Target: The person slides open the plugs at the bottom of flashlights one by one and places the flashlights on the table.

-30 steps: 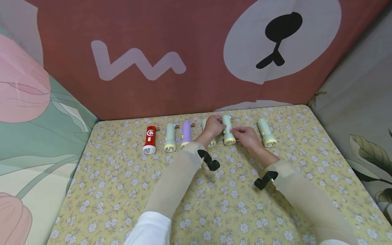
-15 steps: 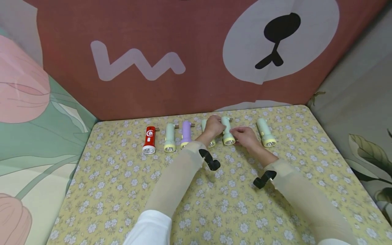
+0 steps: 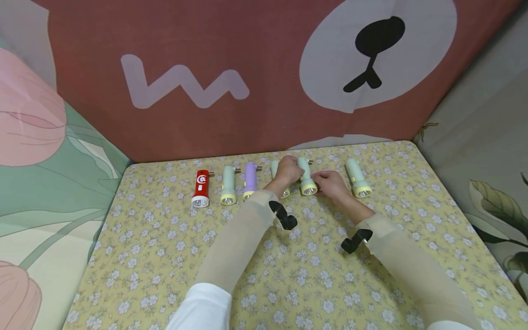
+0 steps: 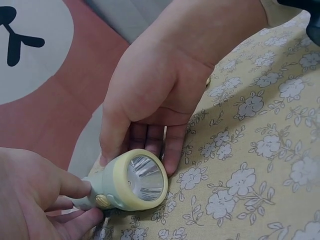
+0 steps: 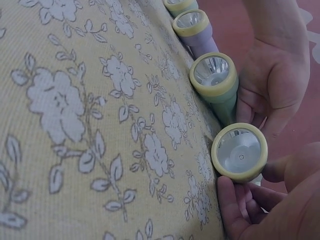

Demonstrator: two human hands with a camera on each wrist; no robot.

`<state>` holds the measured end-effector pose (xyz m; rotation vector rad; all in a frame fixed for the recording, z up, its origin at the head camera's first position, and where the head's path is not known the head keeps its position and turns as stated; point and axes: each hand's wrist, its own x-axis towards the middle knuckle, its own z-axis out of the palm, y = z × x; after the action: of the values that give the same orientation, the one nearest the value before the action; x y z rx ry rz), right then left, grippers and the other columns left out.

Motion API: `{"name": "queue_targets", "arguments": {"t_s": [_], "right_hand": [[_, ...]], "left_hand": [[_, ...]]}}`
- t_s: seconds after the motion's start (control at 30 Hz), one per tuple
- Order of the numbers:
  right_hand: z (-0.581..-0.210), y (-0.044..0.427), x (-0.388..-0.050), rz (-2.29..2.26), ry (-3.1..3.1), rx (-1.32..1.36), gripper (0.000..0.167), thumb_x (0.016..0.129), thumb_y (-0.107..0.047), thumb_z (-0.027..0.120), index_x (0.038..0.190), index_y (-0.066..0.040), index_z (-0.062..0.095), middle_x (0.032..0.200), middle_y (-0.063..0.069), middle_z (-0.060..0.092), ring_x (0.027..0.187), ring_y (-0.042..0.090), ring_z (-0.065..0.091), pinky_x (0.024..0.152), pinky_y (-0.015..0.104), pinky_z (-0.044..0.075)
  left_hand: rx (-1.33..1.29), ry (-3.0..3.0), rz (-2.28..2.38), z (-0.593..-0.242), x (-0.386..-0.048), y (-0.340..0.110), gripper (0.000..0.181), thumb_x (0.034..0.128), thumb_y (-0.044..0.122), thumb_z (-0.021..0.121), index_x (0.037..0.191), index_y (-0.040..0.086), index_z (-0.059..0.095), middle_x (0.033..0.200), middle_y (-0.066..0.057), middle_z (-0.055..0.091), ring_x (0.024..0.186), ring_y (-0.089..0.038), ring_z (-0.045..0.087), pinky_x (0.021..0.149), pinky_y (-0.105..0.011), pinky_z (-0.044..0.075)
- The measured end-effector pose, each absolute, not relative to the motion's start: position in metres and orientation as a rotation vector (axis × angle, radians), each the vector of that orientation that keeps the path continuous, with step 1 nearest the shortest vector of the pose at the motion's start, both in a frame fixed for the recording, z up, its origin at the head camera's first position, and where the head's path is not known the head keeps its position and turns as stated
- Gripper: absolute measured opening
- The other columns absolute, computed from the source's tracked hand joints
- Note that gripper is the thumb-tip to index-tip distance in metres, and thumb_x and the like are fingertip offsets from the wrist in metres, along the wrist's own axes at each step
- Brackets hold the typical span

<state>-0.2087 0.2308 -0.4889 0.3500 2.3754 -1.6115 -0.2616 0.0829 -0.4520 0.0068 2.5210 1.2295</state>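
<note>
A pale green flashlight (image 3: 306,176) with a yellow rim lies on the patterned cloth, its lens toward the near side. My left hand (image 3: 288,170) pinches its body from the left, thumb and fingers near the yellow switch (image 4: 103,201) in the left wrist view. From the other side my right hand (image 3: 331,183) holds it near the head, with curled fingers by the rim (image 5: 240,176) in the right wrist view. Partly hidden behind my left hand is another green flashlight (image 3: 274,168). Metal prongs (image 3: 310,161) stick out at the held one's far end.
Left along the row lie a purple flashlight (image 3: 250,178), a green flashlight (image 3: 228,181) and a red flashlight (image 3: 201,183) with a white rim. One more green flashlight (image 3: 357,176) lies right of my hands, slightly slanted. A brown printed backdrop (image 3: 272,123) rises behind the table.
The held flashlight's far end has shifted slightly toward me since one second ago, and its prongs show more clearly. Both hands stay nearly in place; the other flashlights have not moved.
</note>
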Motion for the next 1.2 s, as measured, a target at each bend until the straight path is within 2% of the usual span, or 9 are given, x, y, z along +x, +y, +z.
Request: {"name": "queue_targets", "arguments": {"t_s": [0.43,0.8,1.2], "right_hand": [[-0.486,0.231,-0.208,-1.586,2.373,0.345,0.046,0.110,-0.029,0.046,0.141,0.004,0.056,0.131,0.024,0.059,0.111,0.032,0.061,0.081,0.037,0.060],[-0.485,0.232,-0.206,-1.641,2.327,0.309,0.048,0.109,-0.029,0.050,0.143,0.005,0.052,0.127,0.023,0.059,0.100,0.027,0.063,0.080,0.036,0.060],[-0.471,0.246,-0.194,-1.674,2.370,0.180,0.051,0.109,-0.024,0.049,0.148,0.009,0.044,0.130,0.031,0.057,0.113,0.040,0.061,0.092,0.046,0.058]], "left_hand": [[-0.005,2.515,1.227,-0.453,-0.262,0.084,0.046,0.0976,0.010,0.069,0.142,0.006,0.059,0.137,-0.011,0.063,0.120,-0.027,0.061,0.097,-0.038,0.053],[0.011,2.532,1.201,-0.450,-0.260,0.082,0.045,0.0975,0.010,0.069,0.141,0.005,0.059,0.136,-0.012,0.063,0.119,-0.026,0.061,0.098,-0.036,0.052],[0.052,2.522,1.207,-0.450,-0.260,0.082,0.046,0.0996,0.010,0.066,0.144,0.003,0.055,0.138,-0.014,0.061,0.124,-0.027,0.060,0.100,-0.037,0.052]]}}
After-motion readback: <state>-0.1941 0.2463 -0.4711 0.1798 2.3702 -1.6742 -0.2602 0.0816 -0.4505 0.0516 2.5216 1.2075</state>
